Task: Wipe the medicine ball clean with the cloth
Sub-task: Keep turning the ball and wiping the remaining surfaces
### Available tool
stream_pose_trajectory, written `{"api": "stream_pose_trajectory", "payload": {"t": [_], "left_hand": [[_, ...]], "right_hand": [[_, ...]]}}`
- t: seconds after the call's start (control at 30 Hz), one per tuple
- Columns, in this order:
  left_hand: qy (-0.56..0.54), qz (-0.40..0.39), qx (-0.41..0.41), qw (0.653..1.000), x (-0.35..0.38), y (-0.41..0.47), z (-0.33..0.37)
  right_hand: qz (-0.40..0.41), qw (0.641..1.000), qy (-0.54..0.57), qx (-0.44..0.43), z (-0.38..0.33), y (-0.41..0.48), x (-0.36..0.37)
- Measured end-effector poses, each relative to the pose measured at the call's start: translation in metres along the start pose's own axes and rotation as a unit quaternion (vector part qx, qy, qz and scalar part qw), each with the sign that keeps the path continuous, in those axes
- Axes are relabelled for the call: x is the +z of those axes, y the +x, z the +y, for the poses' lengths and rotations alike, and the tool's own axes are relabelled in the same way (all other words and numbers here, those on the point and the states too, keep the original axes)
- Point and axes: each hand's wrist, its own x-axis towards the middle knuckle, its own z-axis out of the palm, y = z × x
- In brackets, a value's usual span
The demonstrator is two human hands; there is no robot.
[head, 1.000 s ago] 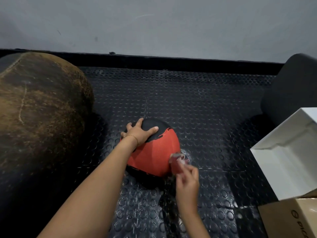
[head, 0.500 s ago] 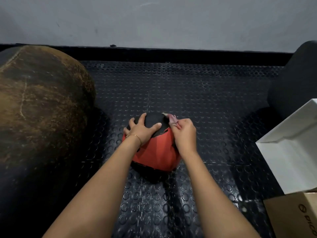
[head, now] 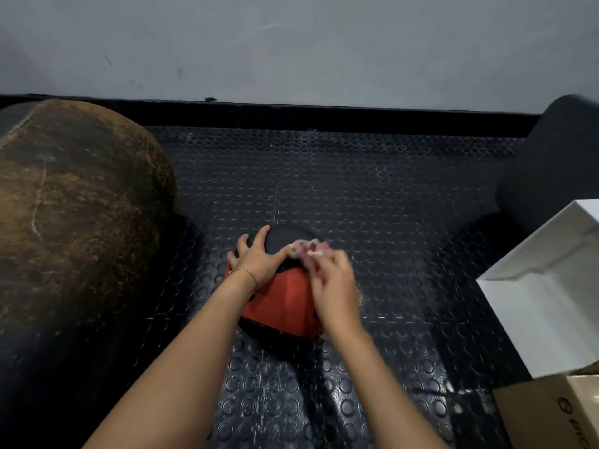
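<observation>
The red-and-black medicine ball (head: 282, 306) sits on the studded rubber floor (head: 389, 196), near a big scuffed brown ball (head: 74, 205) on its left and well apart from a white box (head: 544, 286) on its right. The left hand (head: 256, 262) lies flat on the black top panel with its fingers (head: 264, 236) straight and spread. It grips nothing and only steadies the ball. The right hand (head: 334, 286) has its fingers curled round a small pinkish cloth (head: 308, 249) and presses it on the upper black panel, just beside the left thumb. Hand and cloth are blurred, so the finer detail of the grip cannot be read.

The step in hand looks like scrubbing the crown. To do it well, the left palm should bear down firmly, because a round ball on a shiny, possibly damp floor will roll away from a sideways stroke. Short overlapping strokes that follow the curve and the seams between panels should lift dirt better than one long sweep.

The cloth is bunched small, so spreading it a little under the fingertips would cover more surface. The patch under the left hand and the underside on the floor are not reachable like this. The ball will need turning, with the steadying hand moved onto an already wiped part.
</observation>
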Motion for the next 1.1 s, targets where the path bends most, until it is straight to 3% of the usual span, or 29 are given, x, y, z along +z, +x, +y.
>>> {"api": "stream_pose_trajectory", "payload": {"t": [0.13,0.3,0.43,0.53,0.63,0.73,0.83,0.97,1.1], "left_hand": [[0.005,0.005,-0.001,1.0,0.003,-0.001,0.003],[0.002,0.0,0.01,1.0,0.0,0.0,-0.003],[-0.01,-0.03,-0.009,0.999,-0.015,0.008,-0.017],[0.085,-0.022,-0.027,0.996,-0.029,0.013,-0.001],[0.173,-0.019,0.047,0.984,-0.025,0.006,0.013],[0.17,-0.063,0.039,0.983,-0.022,0.005,0.008],[0.159,-0.053,0.04,0.985,-0.031,0.01,0.004],[0.158,-0.057,0.054,0.984,-0.03,0.01,-0.002],[0.153,-0.044,0.052,0.986,-0.028,0.007,0.0]], "right_hand": [[0.001,1.0,0.007,-0.007,0.0,0.01,-0.002],[-0.068,0.982,0.041,0.172,0.019,0.068,-0.025],[-0.063,0.984,0.126,0.106,0.007,0.069,-0.023],[-0.097,0.993,0.036,0.051,-0.002,0.061,-0.005],[-0.095,0.995,0.018,0.031,-0.009,0.056,0.002],[-0.06,0.998,0.003,0.001,-0.01,0.042,0.009],[-0.014,1.0,0.018,-0.018,0.005,-0.01,0.019],[0.022,0.996,0.082,0.001,0.019,-0.059,0.025],[0.047,0.996,0.077,0.025,0.003,-0.018,0.019]]}}
